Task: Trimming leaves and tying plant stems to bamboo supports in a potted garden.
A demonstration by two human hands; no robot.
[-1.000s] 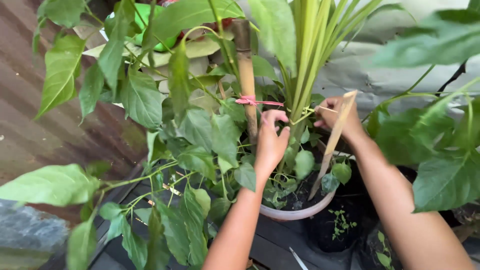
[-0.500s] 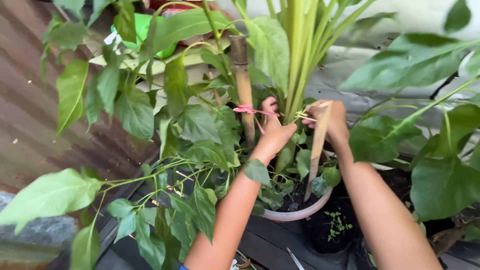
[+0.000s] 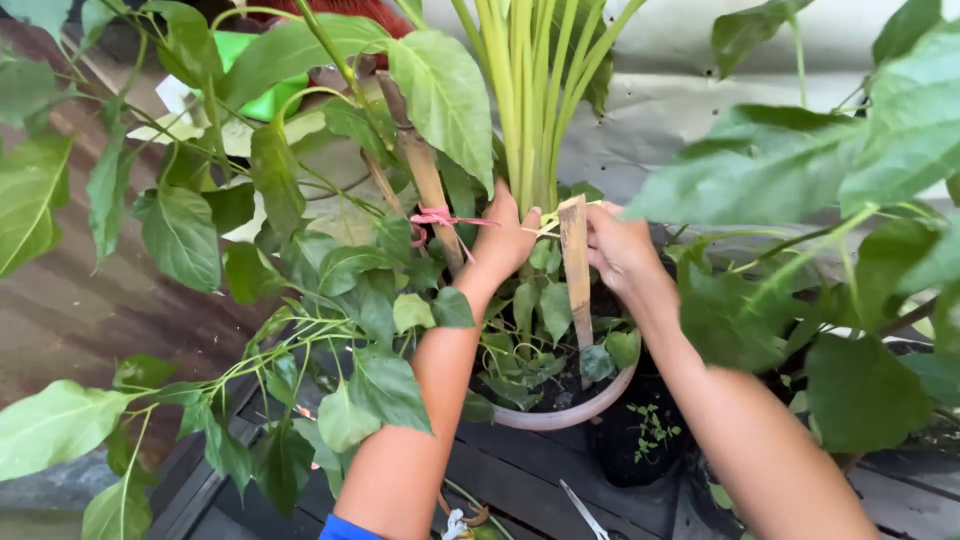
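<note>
Stalks (image 3: 530,110) tied to a flat stake (image 3: 576,265) in the pot (image 3: 560,415)

Thin string (image 3: 548,226) is pinched by both left hand (image 3: 505,240) and right hand (image 3: 620,245), fingers closed; overtightening could likely bruise stalks, or the stake could be tipped.

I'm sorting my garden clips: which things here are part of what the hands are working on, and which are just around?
In hand:
left hand
right hand
green stalks
flat wooden stake
pink tie
bamboo post
pot

Just around:
black pot
green plastic object
</note>
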